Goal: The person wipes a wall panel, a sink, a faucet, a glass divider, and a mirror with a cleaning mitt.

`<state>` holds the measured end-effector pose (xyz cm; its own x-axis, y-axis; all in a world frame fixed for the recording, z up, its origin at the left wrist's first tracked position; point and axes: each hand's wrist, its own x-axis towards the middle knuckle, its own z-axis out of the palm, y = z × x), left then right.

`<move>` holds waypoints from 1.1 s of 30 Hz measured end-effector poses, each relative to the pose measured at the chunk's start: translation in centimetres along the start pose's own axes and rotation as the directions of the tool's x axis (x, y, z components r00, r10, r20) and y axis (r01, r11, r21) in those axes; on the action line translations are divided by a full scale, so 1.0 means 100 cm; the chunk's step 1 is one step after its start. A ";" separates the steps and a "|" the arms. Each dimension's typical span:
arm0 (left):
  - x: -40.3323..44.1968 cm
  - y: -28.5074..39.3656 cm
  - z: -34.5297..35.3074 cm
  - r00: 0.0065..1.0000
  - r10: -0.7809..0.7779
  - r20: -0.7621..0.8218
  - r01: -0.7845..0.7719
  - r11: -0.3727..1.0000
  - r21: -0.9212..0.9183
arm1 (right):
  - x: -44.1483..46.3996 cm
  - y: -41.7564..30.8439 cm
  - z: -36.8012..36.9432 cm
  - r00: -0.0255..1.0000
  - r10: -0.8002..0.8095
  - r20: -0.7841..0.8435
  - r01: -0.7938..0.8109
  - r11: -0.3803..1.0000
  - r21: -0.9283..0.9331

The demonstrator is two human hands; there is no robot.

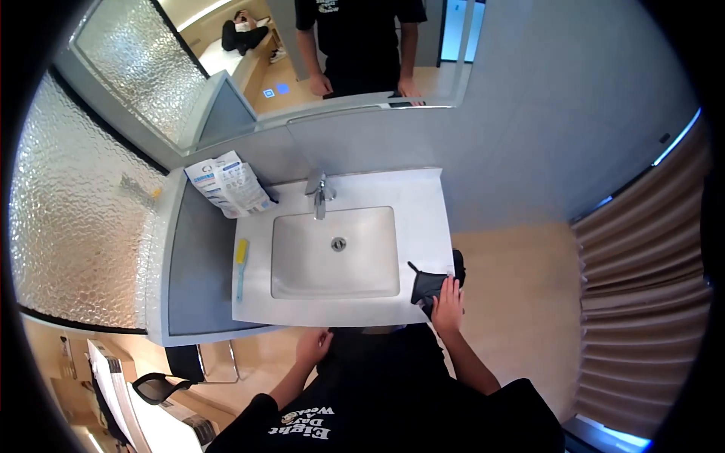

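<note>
My right hand (448,306) lies flat with its fingers stretched out on a dark pouch (429,285), which has a small strap and sits at the right front corner of the white counter (340,310). My left hand (313,346) hangs below the counter's front edge, near my body, its fingers curled; whether anything is in them cannot be made out. Between the hands and the wall is a white sink (334,264) with a chrome faucet (319,196) behind it. A brush (241,260) with yellow bristles and a light blue handle lies left of the sink.
A white and blue bag (230,185) stands at the counter's back left. A mirror (362,53) hangs above, showing a person seated on a bed. A black chair (162,385) is at lower left, textured glass (75,211) at left, and a brown curtain (642,302) at right.
</note>
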<state>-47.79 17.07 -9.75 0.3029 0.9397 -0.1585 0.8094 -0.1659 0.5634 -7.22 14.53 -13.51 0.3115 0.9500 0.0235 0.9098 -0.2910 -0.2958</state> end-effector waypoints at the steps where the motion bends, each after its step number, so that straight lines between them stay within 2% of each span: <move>1: -0.013 -0.013 0.005 0.995 -0.078 0.063 0.081 0.996 -0.036 | 0.009 -0.002 0.002 1.000 0.006 -0.010 -0.006 1.000 -0.011; 4: -0.053 -0.073 0.036 0.931 -0.251 0.265 0.297 0.943 -0.151 | 0.033 -0.006 0.009 0.999 0.001 -0.032 -0.003 0.997 -0.076; 5: -0.068 -0.092 0.046 0.885 -0.366 0.286 0.432 0.876 -0.213 | 0.039 -0.009 0.010 0.999 0.010 -0.036 -0.013 0.996 -0.085; 6: -0.076 -0.089 0.037 0.884 -0.378 0.276 0.439 0.874 -0.207 | 0.043 -0.012 0.011 0.999 0.017 -0.045 -0.021 0.996 -0.085; 8: -0.091 -0.073 0.014 0.659 -0.585 0.472 0.701 0.706 -0.103 | 0.046 -0.016 0.012 0.998 0.043 -0.047 -0.047 0.995 -0.085; 11: -0.136 -0.111 0.002 0.582 -0.318 0.748 0.557 0.827 -0.082 | 0.046 -0.017 0.011 0.998 0.049 -0.051 -0.053 0.996 -0.073; 13: -0.153 -0.112 -0.001 0.626 -0.341 0.701 0.615 0.769 -0.174 | 0.046 -0.017 0.013 0.997 0.048 -0.055 -0.052 0.997 -0.065; 14: -0.158 -0.112 0.002 0.680 -0.366 0.635 0.619 0.751 -0.229 | 0.044 -0.017 0.015 0.997 0.047 -0.061 -0.051 0.997 -0.061; 17: -0.153 -0.120 0.029 0.877 -0.407 0.256 0.479 0.780 -0.402 | 0.042 -0.023 0.008 0.999 0.039 -0.009 -0.039 0.998 -0.046; 19: -0.152 -0.124 0.040 0.902 -0.427 0.059 0.395 0.766 -0.507 | 0.036 -0.026 0.011 0.999 0.047 0.004 -0.046 0.998 -0.050; 20: -0.157 -0.120 0.048 0.813 -0.582 0.017 0.388 0.521 -0.760 | 0.040 -0.028 0.011 0.999 0.043 -0.002 -0.044 0.998 -0.046; 22: -0.136 -0.067 0.004 0.859 -0.493 -0.138 0.334 0.743 -0.580 | 0.036 -0.033 0.016 0.998 0.047 0.038 -0.044 0.997 -0.071; 23: -0.131 -0.066 -0.005 0.873 -0.476 -0.107 0.343 0.755 -0.559 | 0.032 -0.037 0.017 0.998 0.044 0.043 -0.041 0.996 -0.074; 28: -0.103 -0.117 -0.014 0.890 -0.371 0.264 0.455 0.710 -0.537 | 0.015 -0.063 0.018 0.997 0.055 0.059 -0.052 0.997 -0.057; 33: -0.057 -0.134 -0.013 0.897 -0.287 0.335 0.436 0.693 -0.574 | 0.004 -0.080 0.031 0.990 0.122 0.068 -0.116 0.989 -0.093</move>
<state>-60.98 14.35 -15.36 0.2079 0.7908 -0.5757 0.4046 0.4664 0.7866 -15.28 17.61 -14.11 0.4008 0.9128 -0.0783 0.8892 -0.4082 -0.2067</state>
